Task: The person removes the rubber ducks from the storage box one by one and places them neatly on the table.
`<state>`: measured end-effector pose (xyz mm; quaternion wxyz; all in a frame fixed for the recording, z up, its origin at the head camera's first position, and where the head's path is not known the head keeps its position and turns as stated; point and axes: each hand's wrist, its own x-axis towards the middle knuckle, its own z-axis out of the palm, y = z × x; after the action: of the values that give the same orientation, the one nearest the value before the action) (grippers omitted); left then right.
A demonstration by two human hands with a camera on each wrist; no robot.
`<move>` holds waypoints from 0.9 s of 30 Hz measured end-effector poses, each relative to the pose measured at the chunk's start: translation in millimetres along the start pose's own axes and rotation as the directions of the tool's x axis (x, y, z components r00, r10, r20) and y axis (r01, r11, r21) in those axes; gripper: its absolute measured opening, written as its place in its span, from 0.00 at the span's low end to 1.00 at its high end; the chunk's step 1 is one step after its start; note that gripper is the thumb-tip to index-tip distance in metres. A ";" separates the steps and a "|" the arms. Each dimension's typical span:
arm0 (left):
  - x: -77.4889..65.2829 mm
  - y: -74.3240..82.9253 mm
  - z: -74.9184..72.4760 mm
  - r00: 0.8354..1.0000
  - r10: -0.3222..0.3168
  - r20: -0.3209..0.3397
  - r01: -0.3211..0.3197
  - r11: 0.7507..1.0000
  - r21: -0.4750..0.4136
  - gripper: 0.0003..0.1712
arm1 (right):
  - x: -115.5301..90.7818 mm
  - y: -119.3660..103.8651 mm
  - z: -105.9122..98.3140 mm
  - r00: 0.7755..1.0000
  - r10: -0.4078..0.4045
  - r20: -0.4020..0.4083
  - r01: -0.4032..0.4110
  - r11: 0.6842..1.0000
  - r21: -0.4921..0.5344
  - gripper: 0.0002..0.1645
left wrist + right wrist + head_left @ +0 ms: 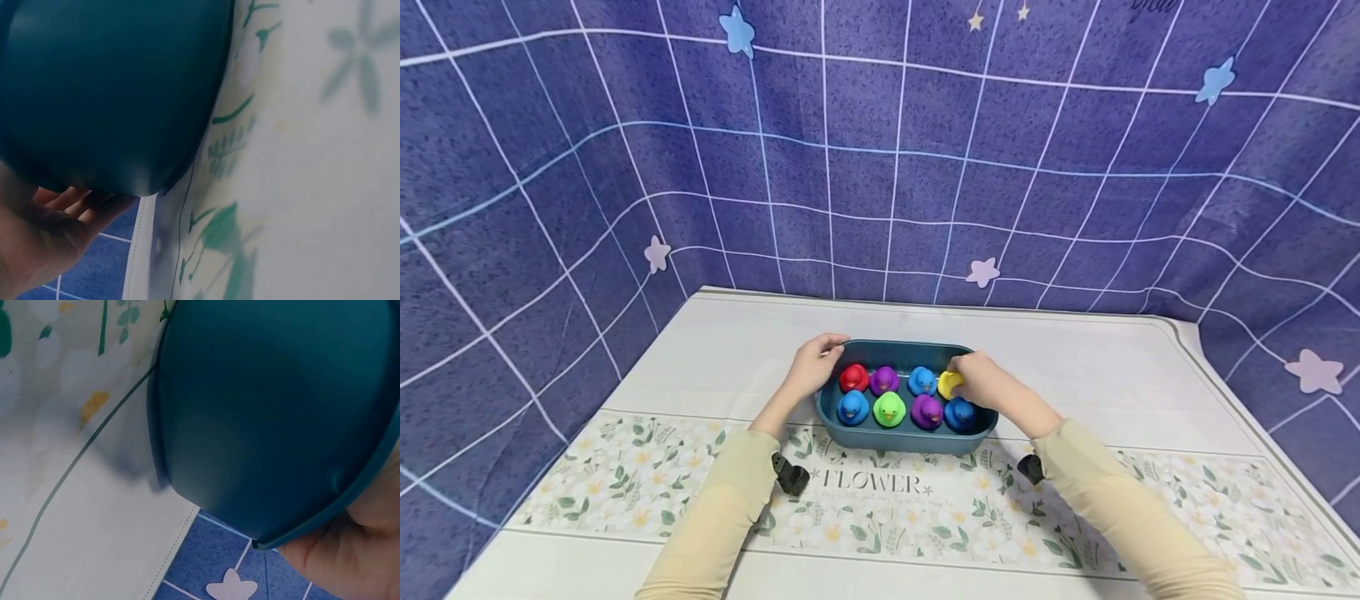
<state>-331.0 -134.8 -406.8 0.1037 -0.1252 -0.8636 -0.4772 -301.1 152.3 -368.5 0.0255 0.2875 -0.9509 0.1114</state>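
A teal tub (906,442) holds several rubber ducks in two rows. Its far row runs from a red duck (853,378) through a purple duck (883,380) and a blue duck (922,381) to a yellow duck (950,384). In the near row a green duck (889,410) sits between blue and purple ones. My right hand (985,382) reaches over the right rim and grips the yellow duck, partly hiding it. At the far left corner my left hand (814,367) holds the tub's rim. Both wrist views show mostly the tub's outer wall (119,94).
The tub stands on a white table covering (1060,342) with a printed floral band (880,517). Behind the table hangs a blue curtain (865,183) with grid lines and stars. Black wrist cameras (791,475) sit below both sleeves.
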 end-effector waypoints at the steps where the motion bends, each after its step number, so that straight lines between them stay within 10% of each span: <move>1: 0.1 -0.3 -0.2 1.000 0.001 0.001 -0.001 1.000 0.003 0.15 | -0.1 -0.4 0.0 1.000 0.003 0.000 -0.003 1.000 0.006 0.15; 12: 0.0 -6.4 -5.5 1.000 0.016 0.015 -0.016 0.999 0.036 0.15 | 7.9 17.3 18.2 0.995 -0.088 -0.050 0.090 0.995 0.044 0.17; 27: -0.2 -3.3 -5.1 1.000 -0.014 0.005 0.014 1.000 0.002 0.13 | -4.0 0.0 2.0 0.995 -0.007 -0.096 0.019 0.993 0.116 0.14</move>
<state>-331.5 -140.9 -406.9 0.0986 -0.1204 -0.8652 -0.4766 -297.7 154.0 -370.9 0.0547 0.2891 -0.9385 0.1805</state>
